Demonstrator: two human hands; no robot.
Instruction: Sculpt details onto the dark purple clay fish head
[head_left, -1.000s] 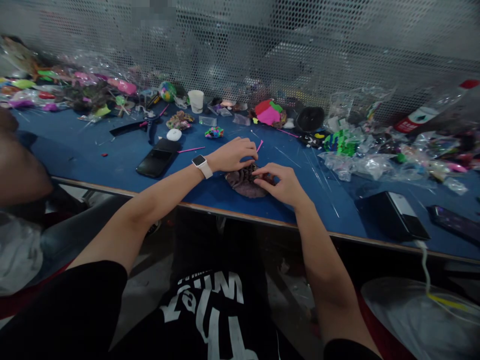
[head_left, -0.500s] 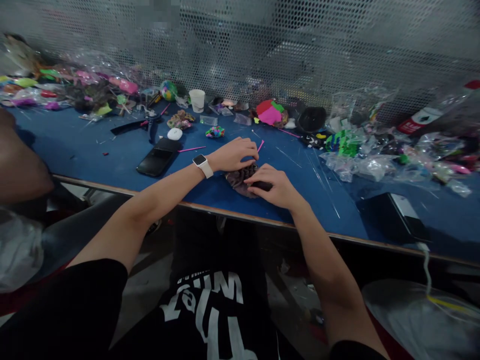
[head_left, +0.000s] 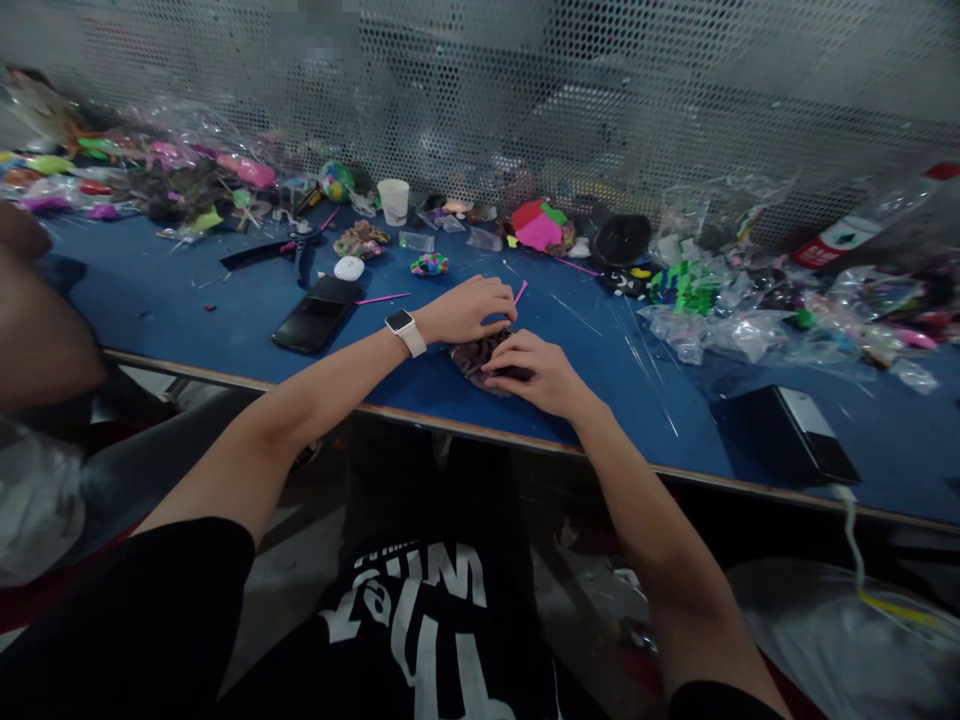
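A flattish brown piece (head_left: 469, 362), ridged on top and like modelling clay, lies near the table's front edge. My left hand (head_left: 480, 305) bends over its far side, fingers curled, with the fingertips against it. From the right, my right hand (head_left: 544, 372) reaches onto the same piece. Between its thumb and fingers is a dark brown lump (head_left: 519, 373), partly hidden by the fingers. Just beyond my left fingertips lies a pink stick (head_left: 520, 291).
A black phone (head_left: 318, 315), white earbud case (head_left: 349, 268) and colourful lump (head_left: 429, 264) lie left of my hands. A paper cup (head_left: 394, 202) stands behind. Plastic bags (head_left: 750, 335) and a black device (head_left: 791, 435) with a cable are right. Another person's arm (head_left: 45, 310) is at left.
My right hand has shifted slightly left over the brown piece, its fingers now covering more of the dark lump. My left hand stays almost in place.
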